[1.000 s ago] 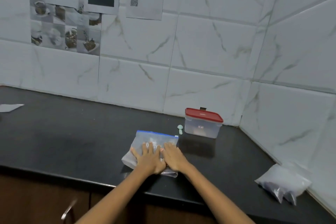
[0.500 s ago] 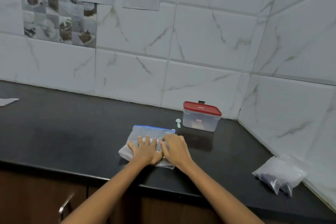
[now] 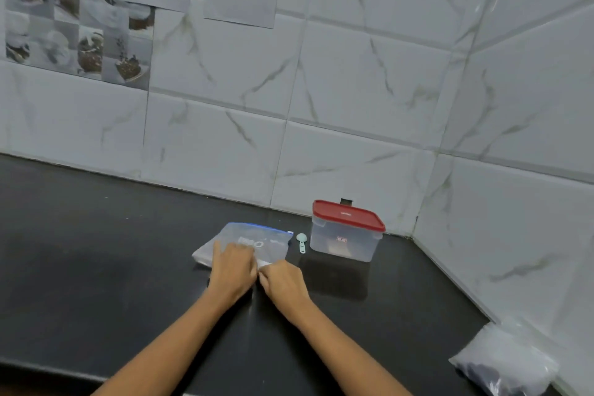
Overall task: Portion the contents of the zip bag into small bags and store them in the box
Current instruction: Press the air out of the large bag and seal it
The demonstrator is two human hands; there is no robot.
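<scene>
A clear zip bag point(image 3: 257, 241) with a blue zip strip lies flat on the black counter point(image 3: 96, 251). My left hand point(image 3: 233, 267) rests on top of it with fingers spread over the plastic. My right hand point(image 3: 284, 280) sits at the bag's near right edge, fingers curled, and seems to pinch that edge beside my left hand. The clear box point(image 3: 344, 239) with a red lid, shut, stands just right of the bag near the wall. A pack of small bags point(image 3: 504, 360) lies at the counter's right end.
A small pale green spoon point(image 3: 301, 242) lies between the zip bag and the box. Tiled walls meet in a corner behind the box. Papers hang on the wall at the upper left. The counter's front edge runs along the bottom.
My right hand has drawn back from the top of the bag to its near edge and curled its fingers. My left hand stays on the bag.
</scene>
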